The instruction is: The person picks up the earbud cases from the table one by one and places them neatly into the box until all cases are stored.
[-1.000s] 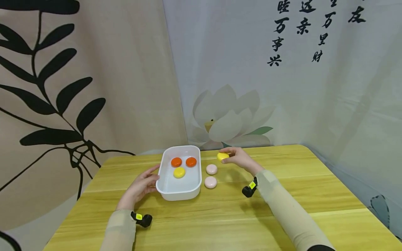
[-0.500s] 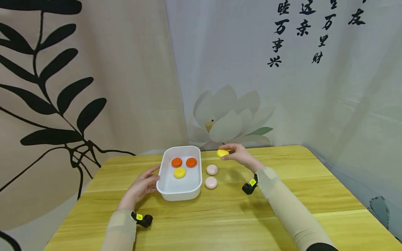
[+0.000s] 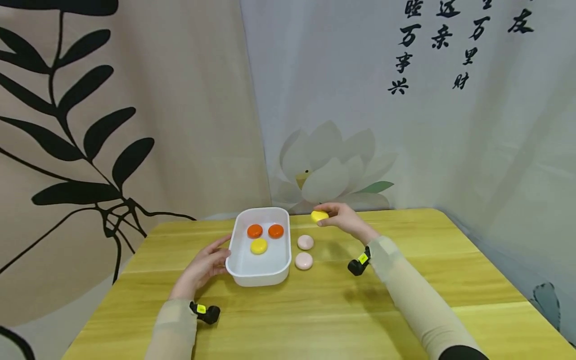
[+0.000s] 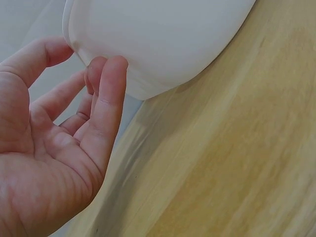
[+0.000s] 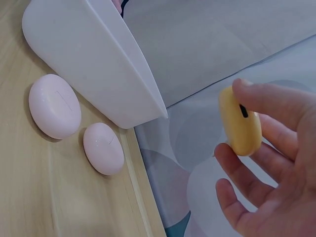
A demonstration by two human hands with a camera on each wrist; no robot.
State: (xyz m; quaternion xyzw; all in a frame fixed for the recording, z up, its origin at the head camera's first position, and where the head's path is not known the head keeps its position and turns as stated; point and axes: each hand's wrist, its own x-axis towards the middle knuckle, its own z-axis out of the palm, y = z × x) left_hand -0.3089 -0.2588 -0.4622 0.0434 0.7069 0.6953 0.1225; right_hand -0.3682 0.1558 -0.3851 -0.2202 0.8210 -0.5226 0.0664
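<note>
In the head view my right hand holds a yellow rounded disc in the air above the back of the table. The right wrist view shows it pinched between thumb and fingers, with a small black slot in its edge. At the left side of a white box, my left hand grips the rim and outer wall with thumb and bent fingertips. Inside lie two orange discs and another yellow disc. Right of the box, two pale pink discs rest on the table.
The wooden table ends at a back edge just behind the box. A printed curtain hangs beyond it. Each wrist wears a small black camera.
My right hand has risen slightly with the yellow disc. My left hand stays at the box, and the discs in and beside it lie as before. The head view has shifted a little.
</note>
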